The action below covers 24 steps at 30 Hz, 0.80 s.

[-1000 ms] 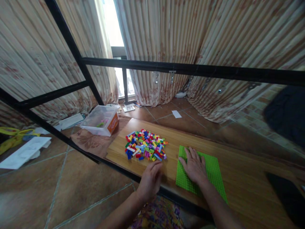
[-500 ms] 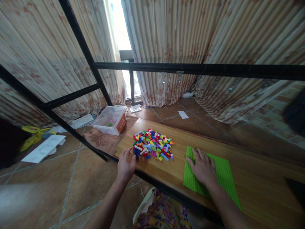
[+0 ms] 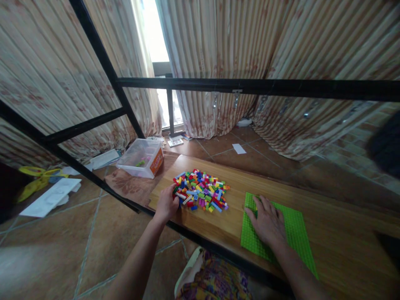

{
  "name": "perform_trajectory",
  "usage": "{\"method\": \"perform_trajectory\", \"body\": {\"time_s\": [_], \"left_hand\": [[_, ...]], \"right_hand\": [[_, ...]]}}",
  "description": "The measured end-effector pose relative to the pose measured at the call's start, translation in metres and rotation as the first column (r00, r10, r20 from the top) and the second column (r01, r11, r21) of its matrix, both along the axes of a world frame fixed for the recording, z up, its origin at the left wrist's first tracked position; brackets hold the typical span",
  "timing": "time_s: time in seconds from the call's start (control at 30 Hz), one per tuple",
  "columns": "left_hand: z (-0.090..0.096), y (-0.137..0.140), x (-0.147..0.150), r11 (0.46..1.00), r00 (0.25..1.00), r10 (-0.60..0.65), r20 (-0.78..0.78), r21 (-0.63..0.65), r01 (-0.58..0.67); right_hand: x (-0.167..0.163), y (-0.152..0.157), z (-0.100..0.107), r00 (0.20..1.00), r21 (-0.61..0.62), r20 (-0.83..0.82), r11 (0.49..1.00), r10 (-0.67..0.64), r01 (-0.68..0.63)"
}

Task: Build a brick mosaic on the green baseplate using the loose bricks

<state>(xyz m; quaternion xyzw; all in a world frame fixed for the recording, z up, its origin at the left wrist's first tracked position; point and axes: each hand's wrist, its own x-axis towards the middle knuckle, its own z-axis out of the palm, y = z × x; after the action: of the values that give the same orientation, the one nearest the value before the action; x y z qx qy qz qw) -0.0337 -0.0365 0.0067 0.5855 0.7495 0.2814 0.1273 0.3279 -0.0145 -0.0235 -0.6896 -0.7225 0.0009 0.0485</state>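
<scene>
My left hand (image 3: 167,204) is at the near left edge of a pile of small coloured toy bricks (image 3: 203,189) on the wooden table. Its thumb and fingers are apart and touch the outermost bricks; the fingertips are partly hidden, and I see nothing held. My right hand (image 3: 269,221) lies on a bright green studded baseplate (image 3: 295,227) to the right of the pile. Its fingers are stretched out and slightly spread. Something small and yellowish shows by the right fingers, too small to make out.
A clear plastic box (image 3: 142,157) with an orange label and a few pieces inside stands beyond the left end of the wooden table (image 3: 218,225). A black metal bar (image 3: 218,84) crosses behind the table. White panels (image 3: 51,197) and a yellow bag (image 3: 37,179) lie on the tiled floor.
My left hand has moved slightly up and in against the left edge of the bricks. The right hand stays on the baseplate. The view has shifted a little.
</scene>
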Motion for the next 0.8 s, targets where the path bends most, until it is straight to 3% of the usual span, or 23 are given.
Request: {"method": "perform_trajectory", "body": {"time_s": [0.53, 0.6, 0.7, 0.8], "left_hand": [[0.003, 0.023, 0.006, 0.995, 0.995, 0.097, -0.025, 0.002, -0.097], [0.004, 0.023, 0.004, 0.993, 0.992, 0.114, 0.05, 0.038, -0.116], [0.009, 0.02, -0.001, 0.981, 0.94, 0.157, 0.303, 0.064, -0.185], [0.02, 0.01, -0.001, 0.976, 0.732, 0.146, 0.665, 0.025, -0.217]], "right_hand": [[-0.002, -0.002, 0.005, 1.0, 0.006, 0.007, 1.0, -0.003, 0.003], [-0.003, -0.003, 0.006, 1.0, 0.01, -0.001, 1.0, 0.0, 0.0], [-0.004, -0.003, 0.007, 1.0, 0.018, -0.025, 1.0, 0.006, -0.005], [-0.001, -0.002, 0.006, 0.997, 0.027, -0.08, 1.0, 0.008, -0.006]]}}
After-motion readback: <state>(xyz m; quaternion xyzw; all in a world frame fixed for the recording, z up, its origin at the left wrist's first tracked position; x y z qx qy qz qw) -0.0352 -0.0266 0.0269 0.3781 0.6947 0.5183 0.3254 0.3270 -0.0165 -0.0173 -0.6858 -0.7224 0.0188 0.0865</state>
